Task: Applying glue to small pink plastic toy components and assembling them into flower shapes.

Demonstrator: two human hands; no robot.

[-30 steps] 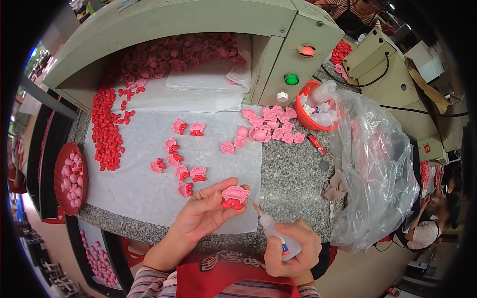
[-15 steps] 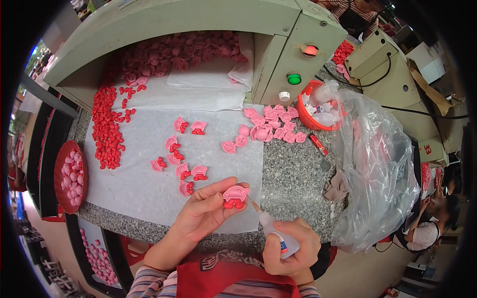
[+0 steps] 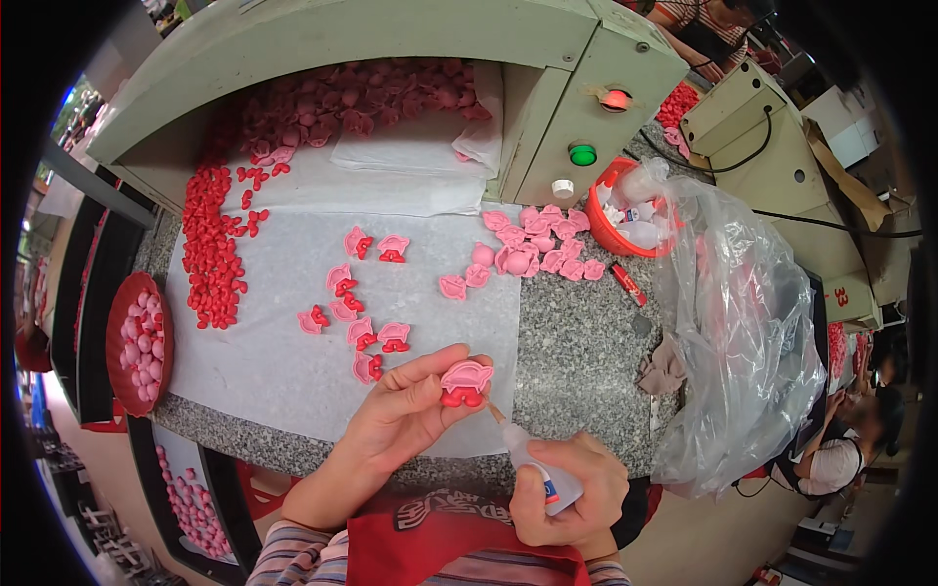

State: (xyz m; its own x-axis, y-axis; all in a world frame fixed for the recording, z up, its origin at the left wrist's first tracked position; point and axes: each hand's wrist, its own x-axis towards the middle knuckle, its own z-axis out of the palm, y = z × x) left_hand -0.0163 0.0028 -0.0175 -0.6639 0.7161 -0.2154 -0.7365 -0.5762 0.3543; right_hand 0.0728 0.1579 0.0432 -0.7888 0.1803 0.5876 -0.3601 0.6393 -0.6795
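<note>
Between its thumb and fingers, my left hand [image 3: 403, 410] pinches a small pink-and-red molded piece [image 3: 465, 383], hollow side toward me. My right hand [image 3: 576, 488] grips a translucent glue bottle [image 3: 532, 457], whose thin nozzle points at the red lower edge of that piece. I cannot tell whether the tip touches it. Beyond my left hand, several joined pink-and-red pieces [image 3: 359, 332] lie on white paper [image 3: 283, 381]. Loose pink pieces [image 3: 518, 259] are gathered at the paper's right edge, and small red pieces [image 3: 210, 254] are heaped at its left.
A pale green machine [image 3: 547, 137] arches over piled pink pieces at the back. An orange basket [image 3: 611, 234] holds bottles, beside a large clear plastic bag [image 3: 738, 322]. A red bowl [image 3: 117, 361] of pink pieces stands at the left edge. A red tube [image 3: 628, 284] lies on the granite top.
The glue bottle's nozzle has shifted slightly left and down along the pink-and-red piece, toward its red edge. The left hand keeps its hold, with the piece tilted slightly.
</note>
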